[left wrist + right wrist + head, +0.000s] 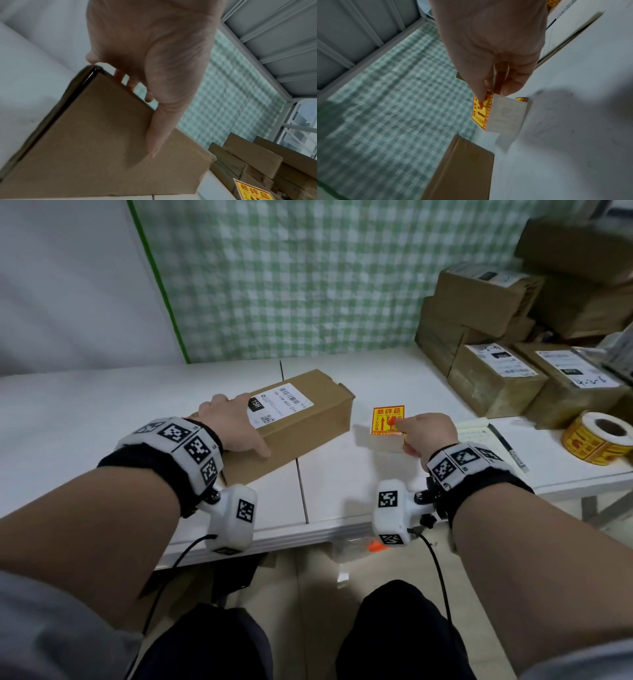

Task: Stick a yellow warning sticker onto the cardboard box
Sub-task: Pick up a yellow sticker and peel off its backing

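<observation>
A long brown cardboard box [308, 422] lies slantwise on the white table [102, 412], with a white shipping label [279, 405] on its top. My left hand [239, 426] rests on the box's near end, fingers straight along the top and thumb [154, 135] straight down the side face [96, 142]. To the right of the box, my right hand [402, 430] pinches a yellow warning sticker [387, 419] just above the table. In the right wrist view the sticker [481, 112] hangs from thumb and forefinger, with its white backing paper [506, 116] beside it, joined along one edge.
A roll of yellow stickers [597, 438] stands at the right. Taped, labelled parcels [496, 371] are stacked at the back right. A notebook [479, 436] and a pen [510, 446] lie by my right wrist. A green checked curtain [308, 285] hangs behind the table.
</observation>
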Available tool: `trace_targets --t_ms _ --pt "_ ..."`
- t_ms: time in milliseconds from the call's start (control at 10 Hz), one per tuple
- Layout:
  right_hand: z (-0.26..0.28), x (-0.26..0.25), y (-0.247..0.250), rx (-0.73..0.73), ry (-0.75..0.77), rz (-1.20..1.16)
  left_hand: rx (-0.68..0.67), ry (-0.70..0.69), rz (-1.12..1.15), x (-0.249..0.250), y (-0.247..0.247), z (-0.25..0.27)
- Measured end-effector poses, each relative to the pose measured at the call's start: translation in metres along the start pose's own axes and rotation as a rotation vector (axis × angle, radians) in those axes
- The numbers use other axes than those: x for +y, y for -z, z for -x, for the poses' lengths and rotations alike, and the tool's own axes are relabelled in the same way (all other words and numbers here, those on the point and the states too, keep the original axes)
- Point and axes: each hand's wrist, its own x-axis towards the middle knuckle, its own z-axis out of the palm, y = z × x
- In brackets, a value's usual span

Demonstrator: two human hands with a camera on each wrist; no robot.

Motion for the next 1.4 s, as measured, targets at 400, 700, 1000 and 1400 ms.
trace_targets --t_ms 400,700,1000,1400 --pt "0.007 -0.003 0.002 0.094 -0.171 -0.725 0.081 -0.028 0.067 0.005 0.002 0.02" --pt "0.007 -0.007 0.009 0.119 -0.113 -0.811 0.214 -0.227 0.276 0.036 -0.004 0.017" --pt "0.003 0.008 0.006 0.073 -0.09 -0.497 0.257 -0.306 0.32 0.05 -0.012 0.015" --pt "0.034 -0.027 0.01 -0.358 0.148 -0.73 0.123 -0.408 0.9 0.062 -0.01 0.038"
